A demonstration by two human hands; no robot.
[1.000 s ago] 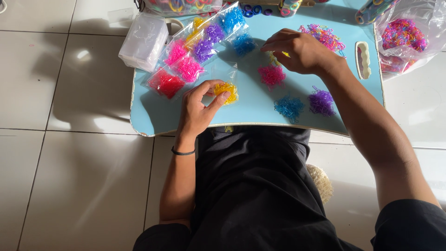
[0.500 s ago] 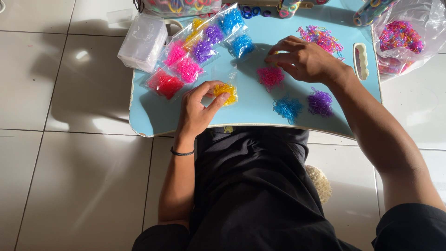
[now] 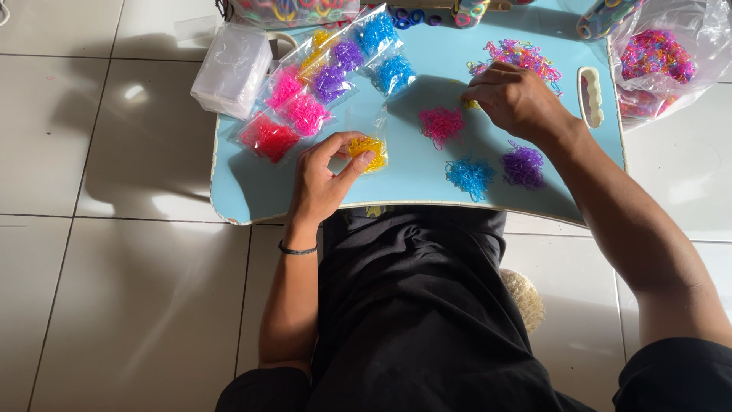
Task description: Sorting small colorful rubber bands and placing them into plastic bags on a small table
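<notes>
Item: light-blue bench (image 3: 412,183) across your lap, set over a tiled floor (image 3: 114,290). Your left hand (image 3: 324,179) has its fingers pinched on a small clear bag of yellow bands (image 3: 368,148) near the bench's front edge. Your right hand (image 3: 518,99) rests curled at the edge of a mixed-colour pile (image 3: 522,55); a few yellow bands seem to sit under its fingers, though the view is too shadowed to be sure. Loose piles between your hands: pink (image 3: 441,122), blue (image 3: 469,174), purple (image 3: 523,164). Filled bags of red, pink, purple and blue bands (image 3: 320,91) lie to the left, beside a clear plastic box (image 3: 231,69).
</notes>
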